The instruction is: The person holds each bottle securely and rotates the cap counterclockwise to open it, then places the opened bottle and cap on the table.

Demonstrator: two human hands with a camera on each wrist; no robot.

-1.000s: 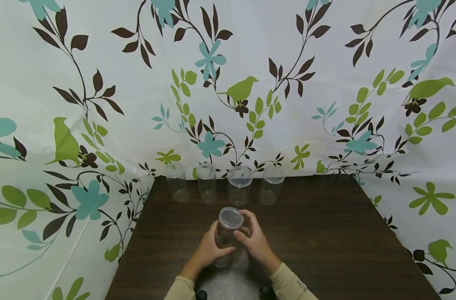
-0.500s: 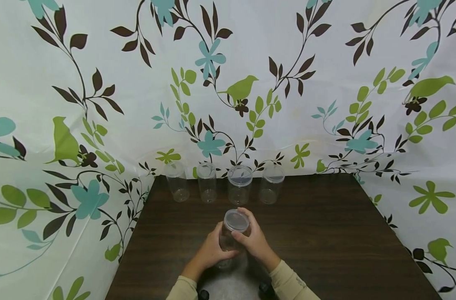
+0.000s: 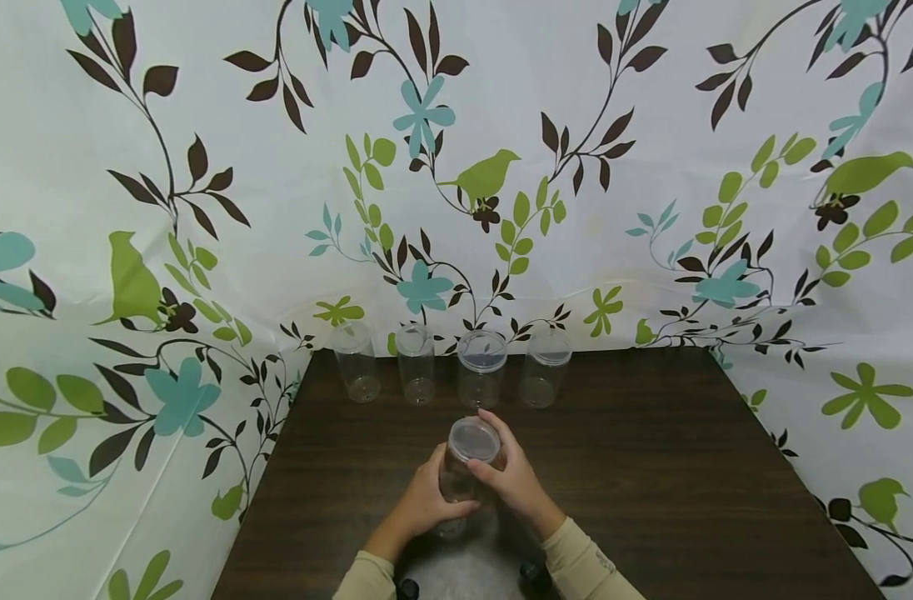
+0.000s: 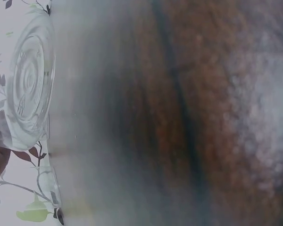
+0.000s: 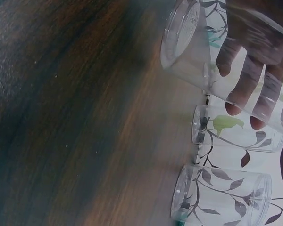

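Note:
A clear plastic jar (image 3: 456, 479) with a whitish see-through lid (image 3: 475, 439) is held above the near middle of the table, tilted. My left hand (image 3: 426, 498) grips its body from the left, fingers round the far side and thumb across the front. From the right, my right hand (image 3: 518, 483) pinches the lid's rim between thumb and fingers. The jar's ridged base (image 4: 30, 80) shows in the left wrist view. Through the clear wall in the right wrist view, several fingers (image 5: 245, 84) are visible behind the jar.
Several similar clear jars stand in a row along the back of the dark wooden table (image 3: 651, 467), among them a wide one (image 3: 481, 375) and a narrow one (image 3: 416, 371). A patterned sheet (image 3: 576, 250) hangs right behind them.
The jar has shifted slightly right and towards my right hand over the last second. My right thumb and fingers have come in around the lid, and their placement on it has changed a little.

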